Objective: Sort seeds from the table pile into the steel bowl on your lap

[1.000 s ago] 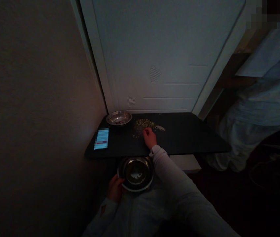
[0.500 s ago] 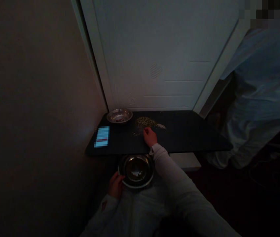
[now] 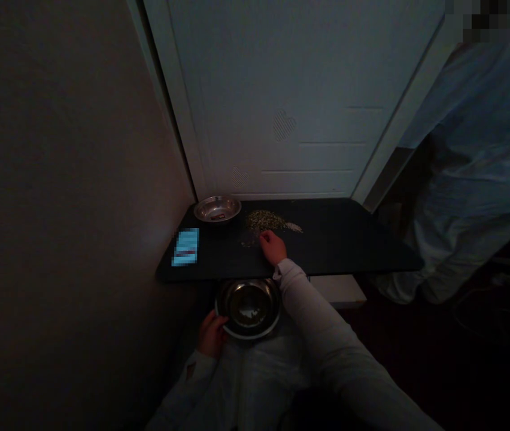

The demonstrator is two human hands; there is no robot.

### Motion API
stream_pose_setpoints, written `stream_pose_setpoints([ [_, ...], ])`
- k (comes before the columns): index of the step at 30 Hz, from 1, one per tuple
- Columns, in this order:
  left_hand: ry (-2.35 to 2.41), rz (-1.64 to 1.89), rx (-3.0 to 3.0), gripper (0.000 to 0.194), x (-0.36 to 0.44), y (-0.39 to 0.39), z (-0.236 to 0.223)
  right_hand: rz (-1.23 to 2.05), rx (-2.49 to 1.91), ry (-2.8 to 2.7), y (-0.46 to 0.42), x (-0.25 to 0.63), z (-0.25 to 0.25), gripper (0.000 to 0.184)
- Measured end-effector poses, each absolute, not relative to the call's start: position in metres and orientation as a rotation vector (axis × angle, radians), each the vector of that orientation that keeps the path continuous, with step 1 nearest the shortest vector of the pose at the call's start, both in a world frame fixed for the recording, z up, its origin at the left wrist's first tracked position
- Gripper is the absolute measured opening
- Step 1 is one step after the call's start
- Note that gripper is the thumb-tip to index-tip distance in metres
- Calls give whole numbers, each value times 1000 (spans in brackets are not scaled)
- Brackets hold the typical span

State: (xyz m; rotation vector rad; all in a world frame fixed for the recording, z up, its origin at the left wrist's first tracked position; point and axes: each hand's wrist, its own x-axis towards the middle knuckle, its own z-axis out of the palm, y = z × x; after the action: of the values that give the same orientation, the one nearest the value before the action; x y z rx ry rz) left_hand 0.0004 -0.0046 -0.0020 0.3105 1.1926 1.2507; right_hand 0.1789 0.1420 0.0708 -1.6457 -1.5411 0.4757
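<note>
L hand (image 3: pixel 211 336) grips bowl (image 3: pixel 248 337) rim, steadying it nr table (image 3: pixel 349 239); R hand (image 3: pixel 275 248) curled by seed-like pile (image 3: pixel 261 219), can't tell if gripping

I make out long, pale greyish-white sleeves on both arms, the right sleeve (image 3: pixel 338 347) broad and softly creased, its cuff (image 3: pixel 288 271) loose. The left sleeve (image 3: pixel 183 389) has a small opening near the wrist. Pale, wrinkled clothing (image 3: pixel 261 374) covers the lap, mostly dim.
</note>
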Motion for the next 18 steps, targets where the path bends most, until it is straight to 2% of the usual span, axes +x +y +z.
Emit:
stream_pose_setpoints([
  [18, 1214, 1254, 304, 23, 1, -4, 1, 552, -1622, -1537, 141, 180, 74, 19],
])
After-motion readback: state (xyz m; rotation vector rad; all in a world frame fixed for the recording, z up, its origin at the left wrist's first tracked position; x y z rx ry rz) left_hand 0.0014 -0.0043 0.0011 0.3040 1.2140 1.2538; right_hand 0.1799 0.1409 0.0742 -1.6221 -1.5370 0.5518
